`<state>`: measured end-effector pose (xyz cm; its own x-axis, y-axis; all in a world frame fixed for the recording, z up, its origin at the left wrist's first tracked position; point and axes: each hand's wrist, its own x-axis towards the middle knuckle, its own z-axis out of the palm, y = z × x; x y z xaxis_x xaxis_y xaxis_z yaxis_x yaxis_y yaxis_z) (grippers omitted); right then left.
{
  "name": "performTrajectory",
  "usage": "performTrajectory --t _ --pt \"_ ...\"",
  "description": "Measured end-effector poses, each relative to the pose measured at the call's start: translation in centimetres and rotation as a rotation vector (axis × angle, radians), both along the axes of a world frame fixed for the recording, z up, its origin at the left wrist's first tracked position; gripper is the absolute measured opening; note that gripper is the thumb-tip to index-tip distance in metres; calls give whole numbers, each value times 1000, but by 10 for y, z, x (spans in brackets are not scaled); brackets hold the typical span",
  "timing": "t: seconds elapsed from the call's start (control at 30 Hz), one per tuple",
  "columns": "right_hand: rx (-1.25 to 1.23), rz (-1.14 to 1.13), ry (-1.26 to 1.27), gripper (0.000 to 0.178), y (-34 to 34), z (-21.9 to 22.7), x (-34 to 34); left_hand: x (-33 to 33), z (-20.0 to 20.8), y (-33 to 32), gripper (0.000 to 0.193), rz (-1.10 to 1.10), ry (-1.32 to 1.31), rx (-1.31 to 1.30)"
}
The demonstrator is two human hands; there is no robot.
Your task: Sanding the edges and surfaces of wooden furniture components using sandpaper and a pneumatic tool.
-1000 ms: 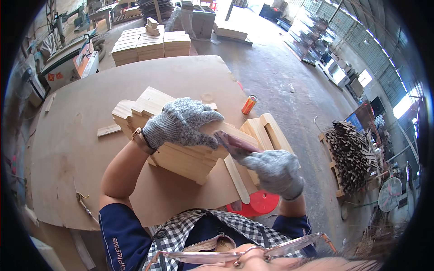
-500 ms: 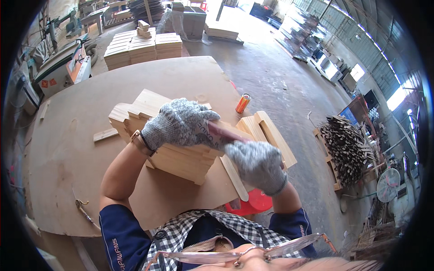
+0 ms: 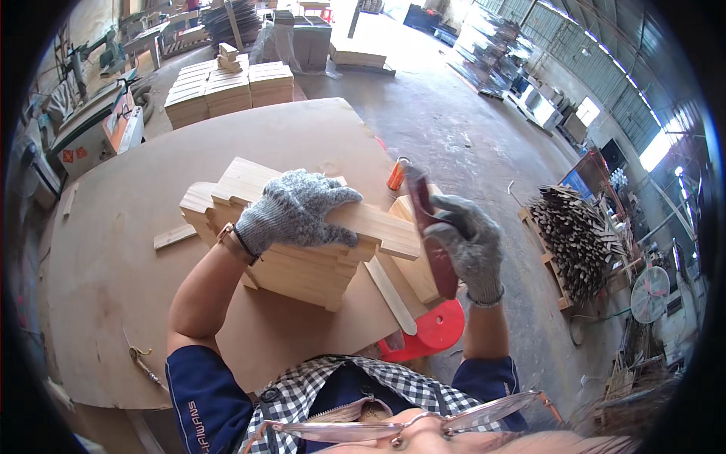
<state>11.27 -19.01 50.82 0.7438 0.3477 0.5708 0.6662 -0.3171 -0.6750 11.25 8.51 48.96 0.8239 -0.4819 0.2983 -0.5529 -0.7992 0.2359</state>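
Note:
My left hand (image 3: 291, 213), in a grey knit glove, grips a pale wooden board (image 3: 386, 233) lying on a stack of similar boards (image 3: 302, 272). The board's right end sticks out past the stack. To the right, my gloved right hand (image 3: 475, 250) pinches a curved, dark red sheet of sandpaper (image 3: 448, 281) between thumb and fingers. It is held apart from the gripped board, in front of a second group of boards (image 3: 408, 272) that it partly hides. A narrow wooden strip with a rounded end (image 3: 393, 301) lies beside the stack.
The large brown tabletop (image 3: 113, 280) carries the wood, plus a small strip (image 3: 174, 236) at left and an air-hose nozzle (image 3: 140, 359). An orange can (image 3: 397, 174) stands near the right edge. A red stool (image 3: 440, 325) is below that edge. Wood piles (image 3: 578, 242) stand beyond.
My right hand has swung right and away from the board with the sandpaper, which now stands steeply. The board's right end has come into view; my left hand stays on it.

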Motion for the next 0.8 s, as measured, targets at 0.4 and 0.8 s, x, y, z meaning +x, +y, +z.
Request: performTrajectory --t 0.4,0.8 --pt "-820 -138 -17 22 63 21 -10 -4 0 17 62 5 -45 8" --pt "-659 -302 -438 15 96 -14 -1 6 -15 40 61 -18 -108 36"
